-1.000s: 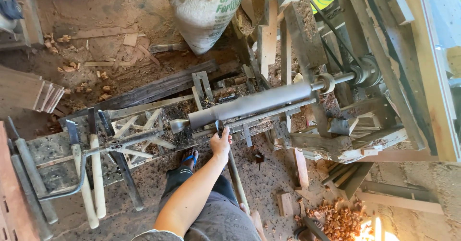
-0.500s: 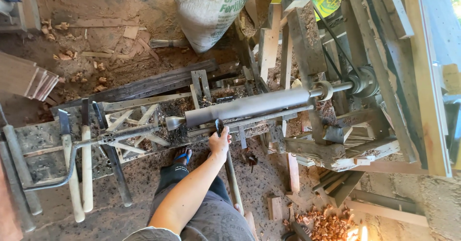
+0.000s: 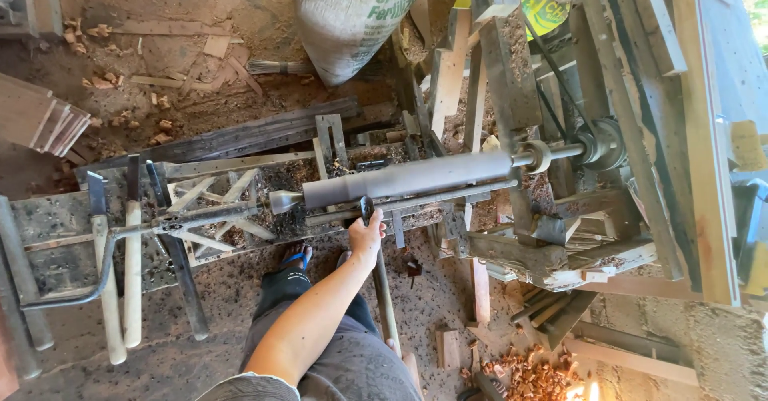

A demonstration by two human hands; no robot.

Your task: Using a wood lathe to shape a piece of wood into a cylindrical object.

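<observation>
A long grey wooden cylinder [image 3: 408, 179] is mounted lengthwise in a rough wooden lathe [image 3: 512, 241], between a metal cone point [image 3: 284, 201] on the left and a shaft with a pulley [image 3: 600, 145] on the right. My left hand [image 3: 366, 237] reaches up from below and grips a long-handled turning tool [image 3: 382, 289] just under the cylinder, where the dark tool tip [image 3: 367, 207] meets the rest bar. The wooden handle runs back down beside my thigh. My right hand does not show.
A full white sack [image 3: 352, 17] stands behind the lathe. Pale wooden handles [image 3: 132, 281] and metal bars lie on the left bench. Wood chips [image 3: 528, 373] and offcuts litter the dirt floor. My sandalled foot [image 3: 296, 257] is under the lathe bed.
My left hand stays on the tool at the same spot under the cylinder. Only the view has drifted slightly.
</observation>
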